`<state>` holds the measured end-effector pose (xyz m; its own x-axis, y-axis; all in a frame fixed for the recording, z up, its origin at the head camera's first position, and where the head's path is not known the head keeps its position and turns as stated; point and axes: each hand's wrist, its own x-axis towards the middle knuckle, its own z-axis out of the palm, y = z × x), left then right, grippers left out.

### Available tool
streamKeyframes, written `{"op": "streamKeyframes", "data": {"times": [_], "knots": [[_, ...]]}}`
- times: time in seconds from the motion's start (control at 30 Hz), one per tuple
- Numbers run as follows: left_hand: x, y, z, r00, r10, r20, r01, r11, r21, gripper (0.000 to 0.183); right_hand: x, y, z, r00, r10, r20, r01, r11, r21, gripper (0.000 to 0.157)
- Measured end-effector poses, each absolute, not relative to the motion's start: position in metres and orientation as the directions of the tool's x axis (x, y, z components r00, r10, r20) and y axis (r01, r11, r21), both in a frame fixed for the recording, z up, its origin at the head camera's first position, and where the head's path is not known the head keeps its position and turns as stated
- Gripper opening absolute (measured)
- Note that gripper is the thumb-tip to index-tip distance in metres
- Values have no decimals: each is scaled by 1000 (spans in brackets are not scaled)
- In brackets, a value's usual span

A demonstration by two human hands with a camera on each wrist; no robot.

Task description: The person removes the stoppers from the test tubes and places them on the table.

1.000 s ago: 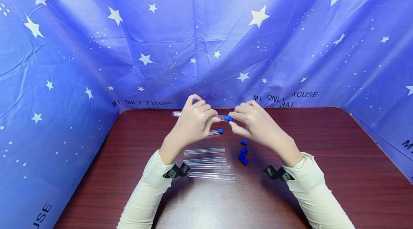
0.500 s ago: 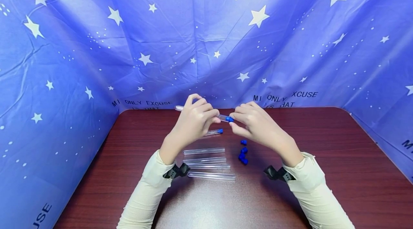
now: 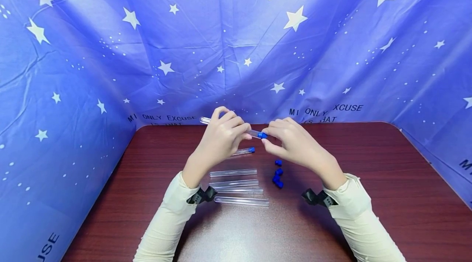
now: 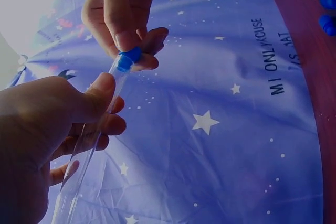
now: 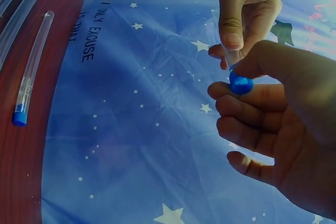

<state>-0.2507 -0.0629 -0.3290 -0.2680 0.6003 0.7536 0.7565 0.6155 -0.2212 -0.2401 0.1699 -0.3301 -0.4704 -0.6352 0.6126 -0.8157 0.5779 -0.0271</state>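
Note:
My left hand grips a clear test tube between thumb and fingers, its rounded end poking out to the left in the head view. At the tube's mouth sits a blue cap, which my right hand pinches between thumb and forefinger. In the left wrist view the cap's narrower lower part shows at the tube's mouth. Both hands are raised over the far part of the table. Below them lies another test tube with a blue cap on its end.
Several uncapped test tubes lie side by side on the dark red wooden table, left of centre. To their right are several loose blue caps. A blue star-printed curtain hangs behind and beside the table.
The held tube has tilted, its rounded end rising slightly while the capped end stays between the hands. The hands have hardly moved, and the things on the table lie as before.

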Motion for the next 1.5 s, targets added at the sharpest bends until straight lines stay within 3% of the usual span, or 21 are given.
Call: {"op": "streamKeyframes", "data": {"times": [0.23, 0.5, 0.9, 1.2, 1.5], "knots": [[-251, -62, -331, -276, 597, 753, 758, 617, -211, 13, -239, 170, -329, -359, -639, 681, -835, 546, 72, 10], [-251, -61, -332, -302, 606, 736, 744, 633, -216, 16, -239, 167, -328, -296, -652, 698, -796, 573, 198, 10], [-252, -62, -333, -331, 606, 723, 741, 642, -199, 22, -238, 164, -328, -309, -640, 704, -697, 656, 290, 12], [-252, -61, -331, -286, 597, 749, 743, 632, -220, 17, -238, 163, -329, -285, -656, 699, -724, 625, 292, 9], [-251, -63, -329, -238, 595, 767, 756, 610, -239, 14, -236, 165, -328, -305, -662, 684, -754, 607, 252, 8]]}}
